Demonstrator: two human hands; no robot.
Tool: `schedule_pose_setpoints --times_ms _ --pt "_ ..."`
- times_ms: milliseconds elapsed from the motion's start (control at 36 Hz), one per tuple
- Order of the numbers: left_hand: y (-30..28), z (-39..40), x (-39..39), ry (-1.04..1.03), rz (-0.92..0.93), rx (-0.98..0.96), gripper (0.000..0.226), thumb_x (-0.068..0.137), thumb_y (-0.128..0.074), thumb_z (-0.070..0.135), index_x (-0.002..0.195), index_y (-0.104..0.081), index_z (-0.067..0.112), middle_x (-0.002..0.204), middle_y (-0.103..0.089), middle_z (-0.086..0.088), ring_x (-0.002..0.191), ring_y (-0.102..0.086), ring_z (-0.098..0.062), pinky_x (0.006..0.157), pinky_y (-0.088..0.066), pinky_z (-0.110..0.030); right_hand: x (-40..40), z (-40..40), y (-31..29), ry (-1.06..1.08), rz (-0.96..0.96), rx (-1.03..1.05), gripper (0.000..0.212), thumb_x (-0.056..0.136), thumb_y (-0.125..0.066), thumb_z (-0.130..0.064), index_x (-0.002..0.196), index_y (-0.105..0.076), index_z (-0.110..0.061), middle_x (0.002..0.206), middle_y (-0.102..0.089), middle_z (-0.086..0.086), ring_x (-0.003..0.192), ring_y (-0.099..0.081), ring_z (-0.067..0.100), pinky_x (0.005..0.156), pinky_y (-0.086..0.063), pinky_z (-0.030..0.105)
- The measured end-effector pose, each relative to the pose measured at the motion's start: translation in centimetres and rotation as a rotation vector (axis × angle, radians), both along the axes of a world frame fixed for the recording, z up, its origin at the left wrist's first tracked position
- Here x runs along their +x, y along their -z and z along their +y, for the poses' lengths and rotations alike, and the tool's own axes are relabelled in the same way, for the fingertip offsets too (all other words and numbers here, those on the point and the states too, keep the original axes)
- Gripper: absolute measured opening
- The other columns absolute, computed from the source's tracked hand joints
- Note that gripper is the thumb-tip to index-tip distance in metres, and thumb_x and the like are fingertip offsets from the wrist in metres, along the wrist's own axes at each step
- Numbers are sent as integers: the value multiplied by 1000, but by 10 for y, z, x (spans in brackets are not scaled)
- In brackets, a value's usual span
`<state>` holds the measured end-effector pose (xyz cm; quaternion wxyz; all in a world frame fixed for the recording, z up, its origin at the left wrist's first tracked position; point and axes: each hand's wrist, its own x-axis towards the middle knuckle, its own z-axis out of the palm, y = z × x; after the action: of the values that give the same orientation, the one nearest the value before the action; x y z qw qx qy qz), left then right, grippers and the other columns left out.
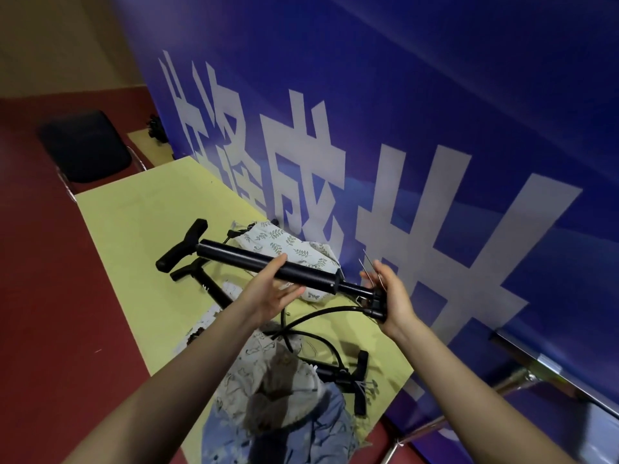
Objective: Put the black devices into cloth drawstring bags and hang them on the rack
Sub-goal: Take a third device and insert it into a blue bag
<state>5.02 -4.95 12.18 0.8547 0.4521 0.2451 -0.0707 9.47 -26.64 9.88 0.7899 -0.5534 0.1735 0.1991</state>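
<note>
head view, looking down at my two hands over the yellow table [134, 229]. i've got a black pump [268, 262] up in the air, lying nearly level, its t-handle [182, 244] pointing away to the left. my left hand [274, 293] sits under the middle of the barrel, fingers reaching up around it, thumb below, cradling it more than squeezing. my right hand [390, 296] grips the base end, fingers curled around the foot piece, with a couple of thin metal rods [368, 269] sticking up past my fingertips. a black hose [321, 313] loops down from that end toward the table.

behind the pump, a leaf-print bag [291, 246] lies on the table against the blue banner [402, 128], with white characters printed across it. under my left arm a second pump [207, 283] rests flat on the table, handle to the left. nearer to me a third pump [351, 373] lies beside a heap of patterned bags [274, 380], one pale with small prints, one blue underneath; i cannot tell how many are in the pile. a metal frame [522, 373] runs along the lower right in front of the banner. off to the far left a black chair [83, 145] stands on the red floor [50, 296] beside the table.
</note>
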Motion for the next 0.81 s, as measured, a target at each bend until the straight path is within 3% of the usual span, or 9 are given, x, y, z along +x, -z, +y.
schedule_pose_setpoints --times_ms 83,194,278,333,389,472,611,694,806 --pt "-1 -9 -3 -5 3 -49 37 94 -60 31 120 -55 5 118 -67 -19 105 -67 -27 84 -58 -31 6 6 -9 -28 -102 -55 40 76 -71 -52 91 -72 -15 74 -53 -3 67 -52 14 62 -43 31" --pt "0 -22 -3 -62 23 -141 41 96 -57 29 128 -55 3 116 -69 -17 108 -66 -26 88 -57 -34 5 19 -24 -36 -276 -185 30 88 -63 -42 90 -69 -12 73 -58 -6 72 -55 12 71 -43 30" --pt "-1 -32 -2 -70 26 -110 32 97 -56 29 120 -59 6 106 -71 -16 94 -70 -23 82 -55 -33 3 27 -23 -44 -330 -227 35 92 -59 -37 101 -68 -4 79 -64 -5 77 -59 12 73 -44 28" --pt "0 -35 -2 -67 11 -91 24 98 -54 28 111 -61 9 99 -72 -13 81 -73 -19 78 -55 -32 0 31 -22 -52 -324 -234 33 92 -59 -38 98 -68 -6 80 -66 -5 79 -61 13 72 -45 27" --pt "3 -35 -1 -63 1 -57 21 98 -53 28 109 -61 11 102 -71 -13 82 -73 -18 78 -55 -32 -2 31 -18 -49 -299 -241 30 93 -57 -40 95 -67 -12 82 -66 -5 81 -61 14 72 -45 28" --pt "6 -33 0 -26 -23 17 25 98 -54 29 114 -60 11 112 -69 -16 98 -68 -25 80 -55 -33 0 29 -9 -104 -265 -273 37 94 -51 -47 102 -68 -14 96 -69 0 92 -63 18 76 -48 33" --pt "12 -36 7 -102 -60 172 37 100 -46 36 116 -59 6 109 -70 -16 91 -72 -27 72 -58 -34 3 24 -8 -213 -280 -321 34 99 -46 -33 109 -69 -11 104 -69 3 100 -61 20 83 -44 27" --pt "15 -37 11 -132 -59 205 54 102 -33 47 125 -56 4 111 -71 -16 96 -71 -25 73 -57 -34 7 21 -12 -307 -386 -369 34 100 -40 -24 124 -63 -19 129 -61 -1 121 -53 16 101 -39 27" --pt "15 -40 13 -115 -91 242 58 102 -27 49 130 -56 7 112 -71 -9 102 -68 -19 78 -54 -33 9 16 -16 -512 -666 -742 42 101 -35 -18 139 -48 -26 143 -46 -5 132 -40 11 103 -29 21"
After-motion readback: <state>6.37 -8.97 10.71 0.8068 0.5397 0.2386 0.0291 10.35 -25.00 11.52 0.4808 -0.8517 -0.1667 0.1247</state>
